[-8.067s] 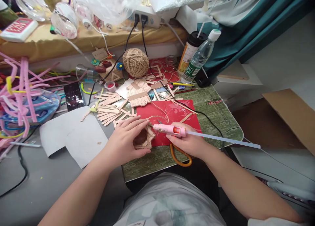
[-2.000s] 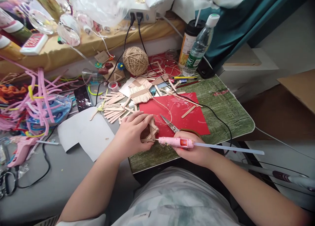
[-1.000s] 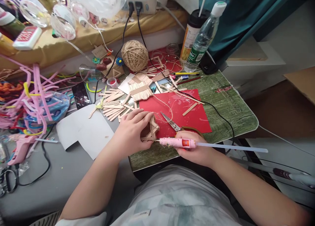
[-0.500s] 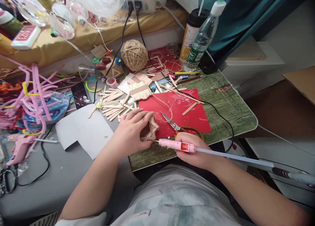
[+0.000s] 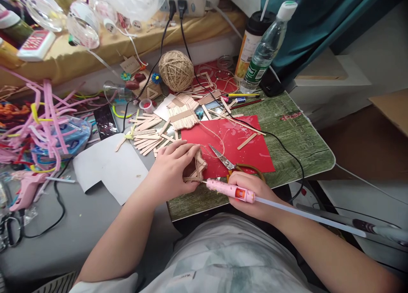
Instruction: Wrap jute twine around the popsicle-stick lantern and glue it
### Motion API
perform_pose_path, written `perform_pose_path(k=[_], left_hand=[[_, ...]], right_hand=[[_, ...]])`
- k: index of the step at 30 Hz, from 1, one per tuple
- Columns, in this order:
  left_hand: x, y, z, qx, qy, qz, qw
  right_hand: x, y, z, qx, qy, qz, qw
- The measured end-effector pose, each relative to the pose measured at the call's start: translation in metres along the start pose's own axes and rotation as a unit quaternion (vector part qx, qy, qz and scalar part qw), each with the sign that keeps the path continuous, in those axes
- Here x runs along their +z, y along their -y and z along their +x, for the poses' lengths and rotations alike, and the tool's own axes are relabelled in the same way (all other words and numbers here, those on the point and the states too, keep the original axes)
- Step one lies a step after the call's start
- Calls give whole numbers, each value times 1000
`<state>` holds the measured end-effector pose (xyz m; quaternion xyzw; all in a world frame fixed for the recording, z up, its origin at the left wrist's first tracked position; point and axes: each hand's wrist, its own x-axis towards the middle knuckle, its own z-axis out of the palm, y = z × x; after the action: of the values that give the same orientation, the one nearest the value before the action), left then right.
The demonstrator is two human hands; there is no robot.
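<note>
My left hand is curled around a small frame of craft sticks wrapped in twine, holding it at the near edge of the green table. My right hand grips a pink glue gun with a long clear glue stick trailing out to the right. The gun's nozzle touches the frame's lower edge. Scissors with orange handles lie on the red sheet just beyond my right hand.
Loose craft sticks lie left of the red sheet. A twine ball, a water bottle and a cup stand at the back. White paper, pink pipe cleaners and a second pink glue gun sit to the left.
Since half a second ago the glue gun's rear and its glue stick have tilted downward to the right. My left hand and the frame have stayed put.
</note>
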<state>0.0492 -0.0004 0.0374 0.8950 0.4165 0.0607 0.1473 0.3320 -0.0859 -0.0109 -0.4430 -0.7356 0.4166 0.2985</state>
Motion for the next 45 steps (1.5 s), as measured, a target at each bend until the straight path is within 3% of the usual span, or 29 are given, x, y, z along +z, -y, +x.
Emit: perform_pose_path(k=[23,35,45], left_hand=[[1,1,-1,-1,-4,3,1000],[1,-1,-1,-1,0,8,1000],[-3,-15,0,-5,-7,31,999]], right_hand=[[-5,-3,5,10,23,6,1000],[-1,-4,2,36,2,29,999],[-6,-8,0,64,-19,38,997]])
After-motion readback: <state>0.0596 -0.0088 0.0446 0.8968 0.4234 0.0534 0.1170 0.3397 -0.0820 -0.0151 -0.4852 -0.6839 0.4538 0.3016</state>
